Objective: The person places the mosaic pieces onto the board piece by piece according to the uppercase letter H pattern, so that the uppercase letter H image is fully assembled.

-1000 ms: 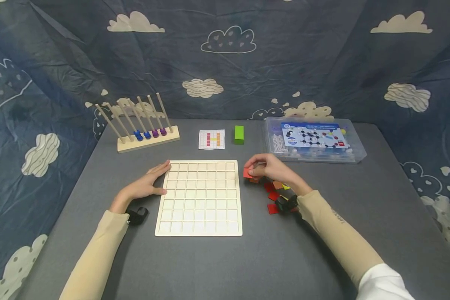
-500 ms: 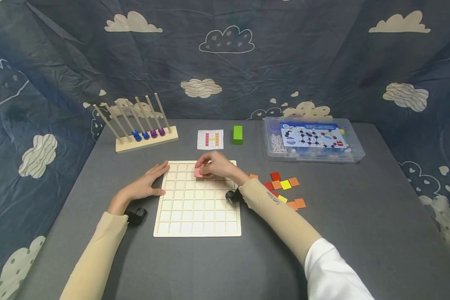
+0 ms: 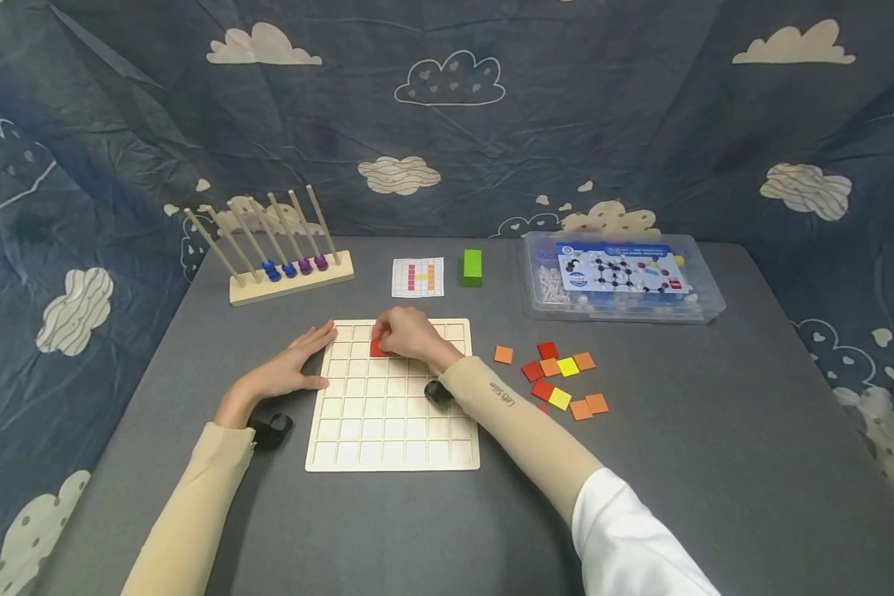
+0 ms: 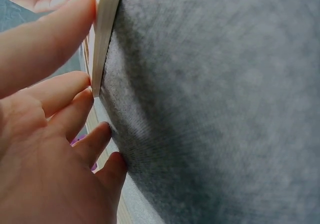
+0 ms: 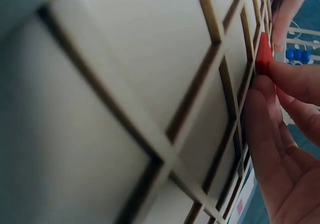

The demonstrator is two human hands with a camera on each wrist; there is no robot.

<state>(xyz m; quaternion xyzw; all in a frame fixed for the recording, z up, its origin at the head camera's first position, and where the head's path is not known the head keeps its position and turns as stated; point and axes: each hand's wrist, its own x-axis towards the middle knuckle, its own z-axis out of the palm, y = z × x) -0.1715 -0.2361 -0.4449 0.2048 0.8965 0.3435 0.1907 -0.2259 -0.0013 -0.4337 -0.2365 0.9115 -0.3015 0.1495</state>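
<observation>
A pale wooden grid board lies flat on the grey table. My left hand rests at its left edge, fingers straight, with thumb and fingertips touching the side of the board in the left wrist view. Over the upper part of the board, my right hand pinches a red square tile between thumb and fingers. The tile is close over the grid cells and slightly tilted in the right wrist view. Part of the board is hidden under the right hand and forearm.
Loose red, orange and yellow tiles lie right of the board. Behind it are a printed pattern card, a green block, a wooden bead abacus and a clear plastic case with a molecule label.
My right hand has carried the red tile left from beside the loose tiles to over the upper left part of the board. The left hand stays at the board's edge.
</observation>
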